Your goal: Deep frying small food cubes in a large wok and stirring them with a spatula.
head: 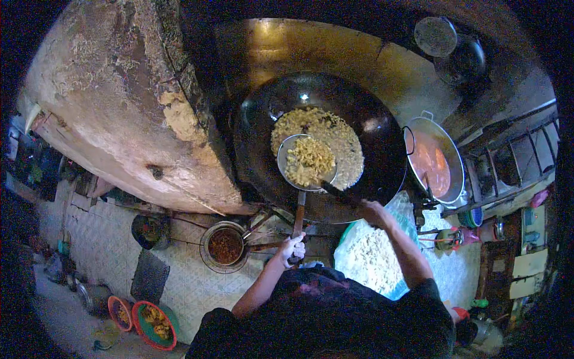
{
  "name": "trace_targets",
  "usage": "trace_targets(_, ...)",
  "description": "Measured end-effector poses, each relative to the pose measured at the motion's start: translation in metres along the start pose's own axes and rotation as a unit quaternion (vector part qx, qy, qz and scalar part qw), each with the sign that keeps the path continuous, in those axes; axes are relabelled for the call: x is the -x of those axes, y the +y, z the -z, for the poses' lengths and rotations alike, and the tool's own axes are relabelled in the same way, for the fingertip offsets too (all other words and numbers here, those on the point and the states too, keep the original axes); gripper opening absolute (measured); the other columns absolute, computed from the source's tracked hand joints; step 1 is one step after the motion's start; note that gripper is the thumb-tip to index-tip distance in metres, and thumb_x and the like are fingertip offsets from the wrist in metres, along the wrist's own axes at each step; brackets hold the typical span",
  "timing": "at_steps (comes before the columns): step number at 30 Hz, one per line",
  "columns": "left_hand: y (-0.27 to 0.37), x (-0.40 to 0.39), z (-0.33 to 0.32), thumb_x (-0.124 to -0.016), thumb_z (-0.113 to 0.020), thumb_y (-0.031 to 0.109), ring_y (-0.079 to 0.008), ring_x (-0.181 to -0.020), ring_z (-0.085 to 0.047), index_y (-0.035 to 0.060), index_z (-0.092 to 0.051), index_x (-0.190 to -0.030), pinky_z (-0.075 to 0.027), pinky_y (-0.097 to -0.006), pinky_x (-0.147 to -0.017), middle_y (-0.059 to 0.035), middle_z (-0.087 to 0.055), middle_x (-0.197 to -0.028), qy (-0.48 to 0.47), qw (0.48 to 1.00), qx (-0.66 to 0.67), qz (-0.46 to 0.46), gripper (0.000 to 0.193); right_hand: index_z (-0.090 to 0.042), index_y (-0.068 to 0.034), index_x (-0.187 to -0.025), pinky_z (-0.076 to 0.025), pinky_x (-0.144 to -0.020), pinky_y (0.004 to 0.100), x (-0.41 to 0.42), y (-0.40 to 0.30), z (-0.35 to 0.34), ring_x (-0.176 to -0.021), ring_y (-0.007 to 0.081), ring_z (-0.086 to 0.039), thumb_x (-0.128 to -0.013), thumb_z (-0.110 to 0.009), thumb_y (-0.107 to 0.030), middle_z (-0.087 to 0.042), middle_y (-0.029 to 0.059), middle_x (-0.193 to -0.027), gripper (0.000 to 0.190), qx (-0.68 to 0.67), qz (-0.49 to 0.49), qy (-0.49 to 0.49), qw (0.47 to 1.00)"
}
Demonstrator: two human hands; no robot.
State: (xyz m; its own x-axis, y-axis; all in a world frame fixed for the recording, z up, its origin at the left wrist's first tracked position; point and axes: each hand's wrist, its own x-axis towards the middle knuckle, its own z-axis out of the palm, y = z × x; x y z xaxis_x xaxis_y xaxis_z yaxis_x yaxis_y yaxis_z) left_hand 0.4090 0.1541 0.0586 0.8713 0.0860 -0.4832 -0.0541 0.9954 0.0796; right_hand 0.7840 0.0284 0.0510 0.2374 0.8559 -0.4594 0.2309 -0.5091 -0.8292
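Observation:
In front of me a large black wok point(376, 130) holds bubbling oil crowded with pale, small frying pieces point(352, 155). A round skimmer point(282, 164) rests over the wok, heaped with golden fried pieces point(314, 155). My left hand point(292, 250) grips the skimmer's long wooden handle point(299, 220) close to my body. At the wok's near right side, my right hand point(376, 214) is closed around a dark long-handled utensil point(336, 190), whose tip reaches the skimmer's near right rim. The utensil's working end is hard to make out.
A large bag of white pieces point(372, 260) stands below my right arm. To the right is a two-handled pot of reddish liquid point(430, 157). A strainer of dark brown bits point(225, 244) sits at left, below a thick wall point(134, 103). Baskets point(172, 334) stand lower left.

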Motion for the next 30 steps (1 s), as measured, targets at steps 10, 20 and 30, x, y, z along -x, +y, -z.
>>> trace_targets(10, 0.014, -0.007, -0.012, -0.084, -0.047, 0.019, -0.0043, -0.036, -0.029, 0.0158, -0.046, -0.093, -0.026, -0.0188, -0.032, 0.0066, -0.03, -0.049, 0.008, 1.0, -0.008, -0.002, 0.01, -0.05, -0.007, -0.091, -0.044, -0.062, 0.0418, -0.043, 0.0, -0.026, -0.075, 0.0341, -0.056, -0.079, -0.044, -0.028, -0.056, 0.0195, -0.077, 0.026, 0.294, 0.098, 0.174, 0.935)
trace_targets(20, 0.014, -0.003, -0.001, -0.084, -0.047, 0.02, -0.0039, -0.038, -0.03, 0.018, -0.046, -0.095, -0.025, -0.0184, -0.033, 0.0069, -0.032, -0.05, 0.004, 1.0, -0.002, -0.015, 0.011, -0.049, -0.002, -0.088, -0.044, -0.052, 0.0462, -0.038, -0.075, -0.028, -0.067, 0.0363, -0.057, -0.079, -0.046, -0.021, -0.055, 0.0203, -0.066, 0.022, 0.31, -0.042, 0.262, 0.913)
trace_targets(30, 0.007, 0.014, 0.011, -0.085, -0.045, 0.019, -0.0035, -0.038, -0.029, 0.0181, -0.045, -0.1, -0.025, -0.0172, -0.031, 0.0061, -0.031, -0.051, 0.0, 1.0, 0.003, -0.013, 0.015, -0.047, -0.003, -0.084, -0.043, -0.048, 0.0454, -0.022, -0.148, -0.041, -0.058, 0.0361, -0.056, -0.078, -0.046, -0.02, -0.056, 0.0205, -0.063, 0.019, 0.382, 0.031, 0.233, 0.894)
